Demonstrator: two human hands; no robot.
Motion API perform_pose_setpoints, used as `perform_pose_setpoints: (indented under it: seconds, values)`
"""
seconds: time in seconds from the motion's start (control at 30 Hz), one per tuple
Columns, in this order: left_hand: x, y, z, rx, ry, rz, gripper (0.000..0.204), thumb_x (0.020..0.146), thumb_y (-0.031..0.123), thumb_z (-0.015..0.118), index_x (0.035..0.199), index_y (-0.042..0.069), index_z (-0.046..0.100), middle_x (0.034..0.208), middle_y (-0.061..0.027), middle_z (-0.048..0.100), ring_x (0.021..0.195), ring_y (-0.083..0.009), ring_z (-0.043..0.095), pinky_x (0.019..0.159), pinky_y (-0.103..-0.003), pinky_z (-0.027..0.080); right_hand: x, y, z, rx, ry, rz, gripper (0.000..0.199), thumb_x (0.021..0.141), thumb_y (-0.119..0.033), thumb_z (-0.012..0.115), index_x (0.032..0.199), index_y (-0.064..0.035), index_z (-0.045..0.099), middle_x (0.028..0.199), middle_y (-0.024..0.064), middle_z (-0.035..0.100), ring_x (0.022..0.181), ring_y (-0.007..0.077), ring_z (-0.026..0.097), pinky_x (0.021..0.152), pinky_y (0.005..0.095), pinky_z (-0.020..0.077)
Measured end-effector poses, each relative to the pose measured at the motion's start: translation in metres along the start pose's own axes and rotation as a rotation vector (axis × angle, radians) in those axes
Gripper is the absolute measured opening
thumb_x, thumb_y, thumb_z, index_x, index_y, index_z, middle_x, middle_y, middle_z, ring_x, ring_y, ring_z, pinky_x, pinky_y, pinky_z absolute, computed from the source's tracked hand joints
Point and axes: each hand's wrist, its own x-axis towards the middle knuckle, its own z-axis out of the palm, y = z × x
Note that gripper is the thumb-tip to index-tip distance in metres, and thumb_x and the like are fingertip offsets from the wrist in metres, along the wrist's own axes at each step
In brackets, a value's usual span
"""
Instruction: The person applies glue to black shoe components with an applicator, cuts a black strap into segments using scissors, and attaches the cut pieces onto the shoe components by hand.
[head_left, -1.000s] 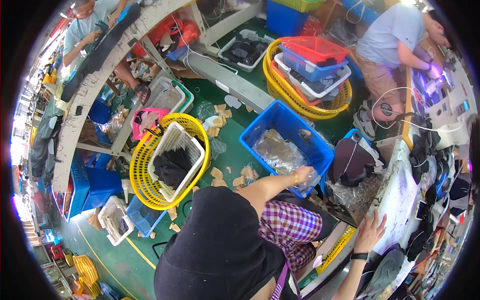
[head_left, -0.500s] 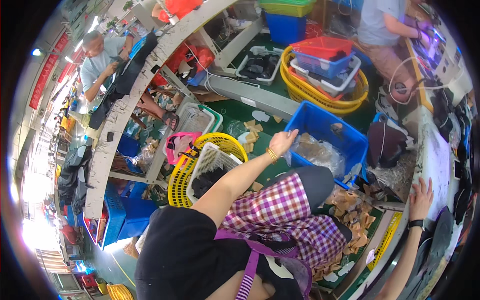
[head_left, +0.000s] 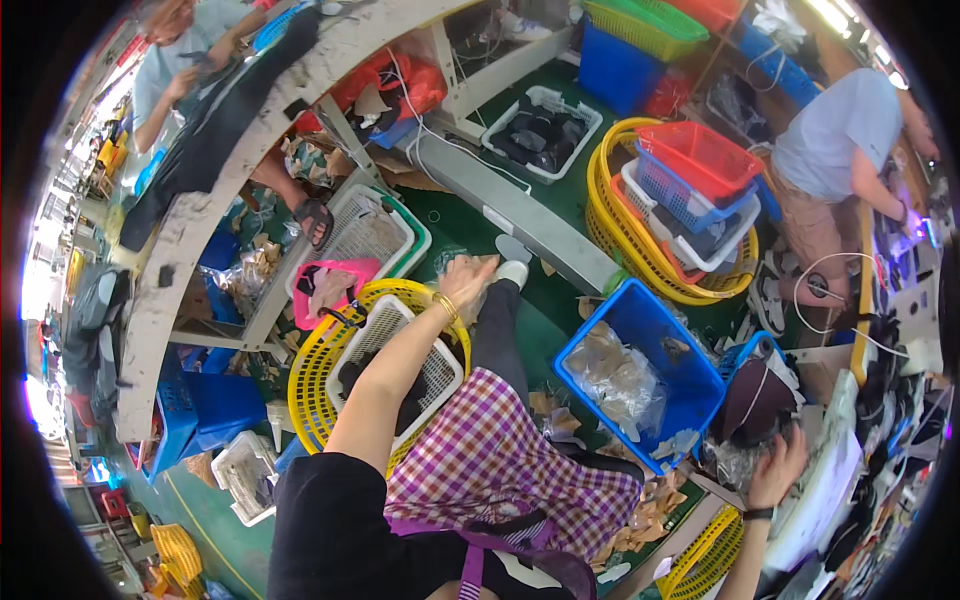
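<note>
My left hand [head_left: 468,288], a yellow bracelet at its wrist, is stretched over the green floor beside the round yellow basket [head_left: 308,365]. Its fingers are extended next to a crumpled clear plastic bag [head_left: 452,260]; whether they touch it I cannot tell. Inside the yellow basket sits a white mesh basket [head_left: 350,385] with dark pieces. To the right stands a blue bin [head_left: 575,385] holding clear plastic bags and scraps [head_left: 615,375]. My right hand [head_left: 778,468], wearing a black wristband, has its fingers spread near clear plastic [head_left: 738,465] and a dark maroon piece [head_left: 755,400].
Stacked red, blue and white baskets [head_left: 697,165] sit in a large yellow basket [head_left: 612,225]. A grey metal beam [head_left: 500,210] crosses the floor. Brown scraps [head_left: 640,520] lie near my legs. One person [head_left: 835,130] works at right, another [head_left: 185,60] at far left.
My left hand has let go of the blue bin's rim and moved left toward the yellow basket. My right hand has come off the white tabletop edge. The whole view has shifted.
</note>
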Motion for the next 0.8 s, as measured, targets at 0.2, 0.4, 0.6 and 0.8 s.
perform_pose_setpoints:
  seconds: [0.2,0.4,0.6,0.8]
  values:
    - [0.07,0.008,0.056,0.103,-0.276,-0.031,0.053,0.087,0.055,0.035,0.118,0.018,0.056,0.115,-0.0129,0.058,0.11,-0.0325,0.052,0.098,-0.06,0.021,0.167,-0.109,0.071,0.556,-0.23,-0.325,0.028,0.075,-0.003,0.056,0.103,-0.0045,0.055,0.121,0.0165,0.049,0.112,0.036,0.047,0.096,0.0418,0.0361]
    - [0.128,0.032,0.054,0.04,-0.289,0.067,0.035,0.085,0.037,0.051,0.106,0.01,0.062,0.096,-0.0149,0.064,0.092,-0.0307,0.061,0.081,-0.042,0.046,0.291,-0.206,0.158,0.953,-0.533,-0.471,0.028,0.078,-0.009,0.058,0.106,-0.005,0.056,0.099,0.016,0.06,0.093,0.0335,0.057,0.081,0.0388,0.0468]
    - [0.218,-0.002,0.03,-0.102,-0.303,-0.07,0.027,0.085,0.025,0.055,0.099,0.003,0.062,0.089,-0.0152,0.066,0.085,-0.029,0.064,0.074,-0.036,0.05,0.404,-0.347,0.294,1.281,-0.852,-0.106,0.029,0.08,-0.013,0.057,0.108,-0.0033,0.056,0.088,0.0164,0.064,0.083,0.0268,0.064,0.075,0.0335,0.0493]
    - [0.342,-0.007,0.012,-0.196,-0.297,-0.022,0.024,0.087,0.014,0.052,0.107,0.001,0.059,0.09,-0.0109,0.067,0.086,-0.0176,0.063,0.078,-0.027,0.046,0.465,-0.449,0.501,0.954,-1.059,0.273,0.051,0.075,-0.02,0.06,0.121,-0.0012,0.048,0.108,0.0223,0.059,0.102,0.0358,0.055,0.087,0.0384,0.0448]
